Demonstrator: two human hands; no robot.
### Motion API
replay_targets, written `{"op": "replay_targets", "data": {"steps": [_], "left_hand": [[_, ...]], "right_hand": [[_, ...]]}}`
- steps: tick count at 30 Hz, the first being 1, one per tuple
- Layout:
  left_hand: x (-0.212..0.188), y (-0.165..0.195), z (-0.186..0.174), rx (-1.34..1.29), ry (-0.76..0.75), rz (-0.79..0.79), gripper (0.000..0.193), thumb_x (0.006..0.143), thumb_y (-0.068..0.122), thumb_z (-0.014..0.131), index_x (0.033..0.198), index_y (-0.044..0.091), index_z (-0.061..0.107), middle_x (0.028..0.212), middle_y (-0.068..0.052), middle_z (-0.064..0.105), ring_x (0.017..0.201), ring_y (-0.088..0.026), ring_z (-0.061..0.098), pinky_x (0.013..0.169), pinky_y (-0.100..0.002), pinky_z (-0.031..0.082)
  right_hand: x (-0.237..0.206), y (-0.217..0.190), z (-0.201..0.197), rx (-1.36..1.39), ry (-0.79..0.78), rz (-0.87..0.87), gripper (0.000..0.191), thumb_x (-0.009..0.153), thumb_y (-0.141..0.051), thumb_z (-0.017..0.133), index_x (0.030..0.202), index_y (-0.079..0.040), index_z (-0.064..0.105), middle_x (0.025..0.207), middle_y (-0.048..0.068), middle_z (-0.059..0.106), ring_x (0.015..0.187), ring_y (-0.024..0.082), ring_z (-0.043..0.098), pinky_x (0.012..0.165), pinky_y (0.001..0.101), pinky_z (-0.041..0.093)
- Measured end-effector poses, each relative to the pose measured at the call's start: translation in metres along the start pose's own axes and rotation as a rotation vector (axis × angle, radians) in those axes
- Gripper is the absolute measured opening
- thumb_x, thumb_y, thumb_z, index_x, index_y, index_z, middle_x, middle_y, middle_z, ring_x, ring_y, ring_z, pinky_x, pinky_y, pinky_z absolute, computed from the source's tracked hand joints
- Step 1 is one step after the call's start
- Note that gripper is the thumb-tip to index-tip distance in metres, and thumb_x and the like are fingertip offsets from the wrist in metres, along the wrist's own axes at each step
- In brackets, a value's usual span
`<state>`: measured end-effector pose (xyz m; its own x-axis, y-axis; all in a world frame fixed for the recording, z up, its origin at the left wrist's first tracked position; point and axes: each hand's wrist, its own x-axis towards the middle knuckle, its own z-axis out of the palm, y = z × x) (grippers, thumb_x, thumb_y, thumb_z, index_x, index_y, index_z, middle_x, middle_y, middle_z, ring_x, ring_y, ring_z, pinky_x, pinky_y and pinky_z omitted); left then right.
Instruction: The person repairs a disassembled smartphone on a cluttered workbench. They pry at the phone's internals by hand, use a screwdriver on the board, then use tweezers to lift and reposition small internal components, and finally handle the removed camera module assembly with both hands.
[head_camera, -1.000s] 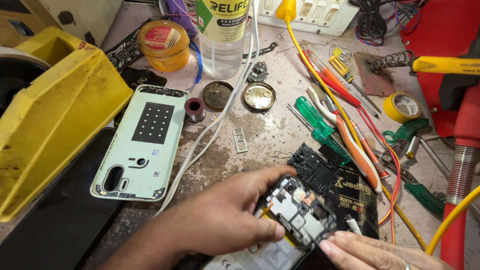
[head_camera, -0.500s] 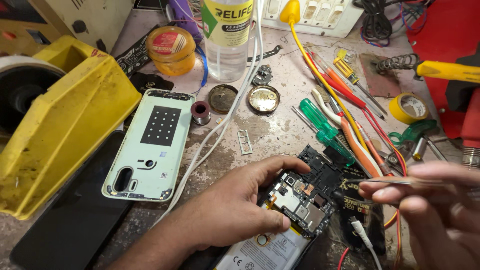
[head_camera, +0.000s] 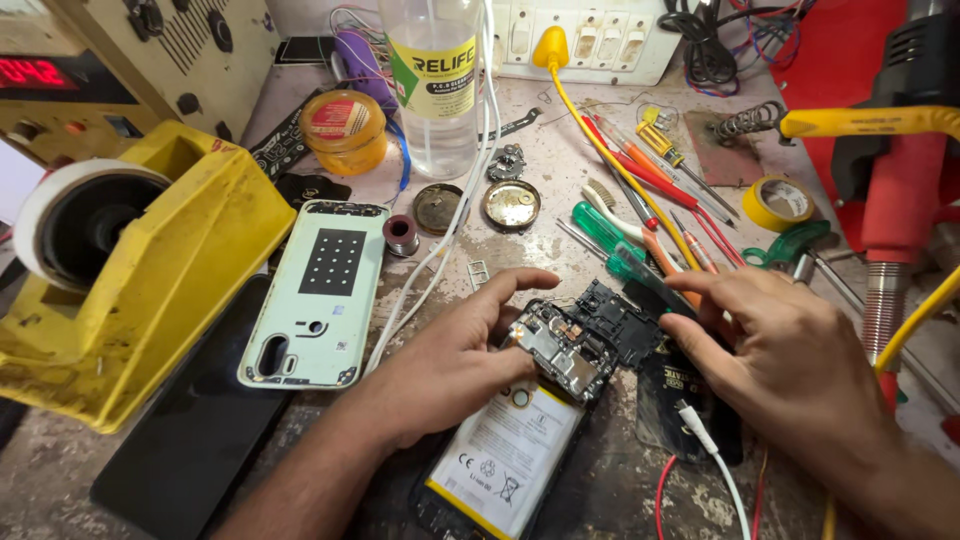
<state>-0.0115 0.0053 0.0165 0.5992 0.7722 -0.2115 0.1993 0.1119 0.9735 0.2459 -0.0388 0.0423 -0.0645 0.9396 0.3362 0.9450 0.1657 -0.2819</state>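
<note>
Now, left hand (head_camera: 450, 365): pressing on the opened phone (head_camera: 530, 410), fingers flat, grasping nothing.
Right hand (head_camera: 790, 350): reaching left, pinching tweezers (head_camera: 640, 265).
Phone axis: running diagonally toward bench's near edge.

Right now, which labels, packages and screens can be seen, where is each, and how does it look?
Bottle label: top centre, yellow band on a clear bottle.
Jar: left of the bottle, round, orange with a red lid label.
Display: top left, dark with red digits.
Battery label: on the opened phone under the left hand, white, yellow-edged.
</note>
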Motion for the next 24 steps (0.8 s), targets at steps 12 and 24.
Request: {"op": "replay_targets", "data": {"steps": [12, 24], "left_hand": [[-0.001, 0.003, -0.002, -0.038, 0.000, -0.029, 0.066, 0.089, 0.030, 0.063, 0.149, 0.015, 0.038, 0.111, -0.007, 0.073, 0.100, -0.012, 0.066, 0.084, -0.028, 0.053], [-0.004, -0.005, -0.009, -0.293, -0.125, -0.037, 0.102, 0.070, -0.012, 0.066, 0.156, 0.013, 0.017, 0.121, -0.017, 0.064, 0.096, -0.021, 0.073, 0.080, -0.034, 0.061]], "right_hand": [[0.010, 0.005, 0.014, 0.357, -0.465, -0.082, 0.027, 0.094, -0.026, 0.074, 0.101, -0.002, 0.065, 0.089, 0.013, 0.060, 0.078, 0.020, 0.058, 0.070, 0.0321, 0.050], [-0.011, 0.013, -0.016, 0.568, -0.193, -1.004, 0.020, 0.086, -0.016, 0.076, 0.101, -0.003, 0.073, 0.095, 0.009, 0.074, 0.083, 0.019, 0.078, 0.067, 0.0295, 0.062]]}}
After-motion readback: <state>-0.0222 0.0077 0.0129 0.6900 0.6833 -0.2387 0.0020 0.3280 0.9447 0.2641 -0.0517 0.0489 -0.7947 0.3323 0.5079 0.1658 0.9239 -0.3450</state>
